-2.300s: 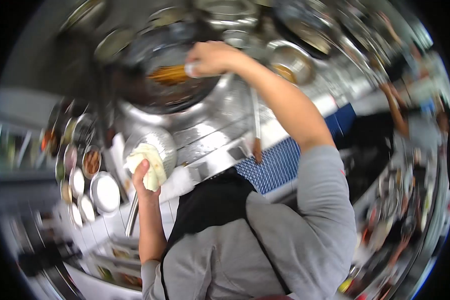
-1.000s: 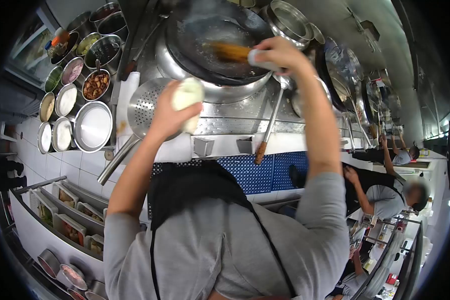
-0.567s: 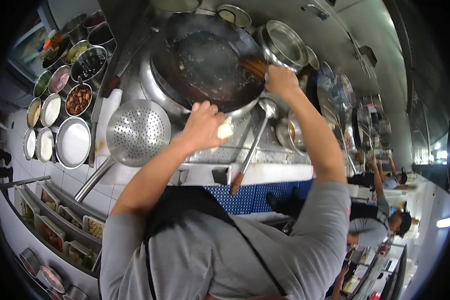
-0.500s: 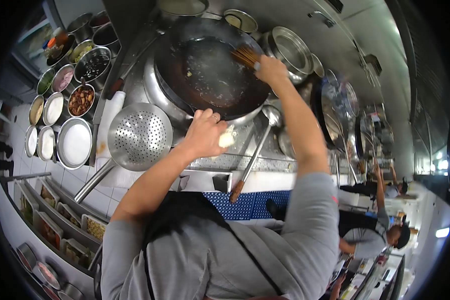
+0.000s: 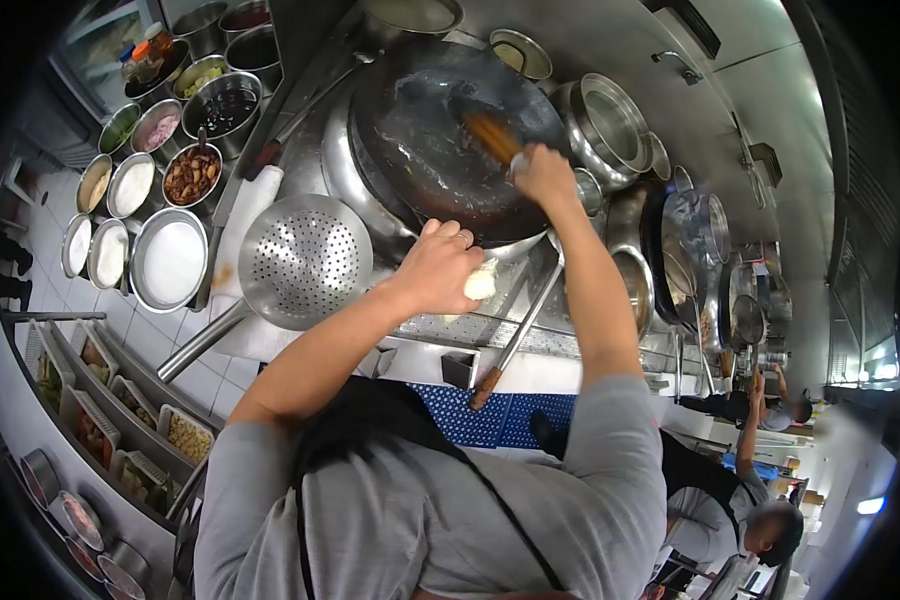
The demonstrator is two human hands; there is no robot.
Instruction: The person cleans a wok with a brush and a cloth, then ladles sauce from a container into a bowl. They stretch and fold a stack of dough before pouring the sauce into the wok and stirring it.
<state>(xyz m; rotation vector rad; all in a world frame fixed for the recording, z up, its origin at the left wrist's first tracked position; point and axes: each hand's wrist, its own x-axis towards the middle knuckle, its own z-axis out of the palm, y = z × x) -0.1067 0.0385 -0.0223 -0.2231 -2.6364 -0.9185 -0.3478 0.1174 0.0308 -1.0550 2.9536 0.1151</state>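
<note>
A dark wok [image 5: 535, 105] sits on the steel stove ring [image 5: 342, 175], its inside wet with a thin film of water. My left hand [image 5: 440, 268] is closed at the wok's near edge, with a pale wadded cloth [image 5: 480, 281] showing under the fingers. Inside the wok, a bamboo brush [image 5: 490, 136] is gripped by my right hand [image 5: 548, 185]; its bristles are smeared by motion. Left of my left hand lies a perforated strainer [image 5: 305, 262]. A ladle with a wooden handle end [image 5: 485, 388] rests to the right, its bowl hidden behind my forearm.
Several seasoning pots, one with white powder [image 5: 169, 260], stand at the left. A long-handled tool [image 5: 310, 112] lies beside the wok. Stacked steel pots [image 5: 610, 125] and another wok [image 5: 675, 250] are on the right. A co-worker [image 5: 730, 500] stands farther right.
The water pooled in the wok has thinned and spread. The brush has swept within the wok and is now blurred. My left hand stays at the wok's edge; the whole view has shifted.
</note>
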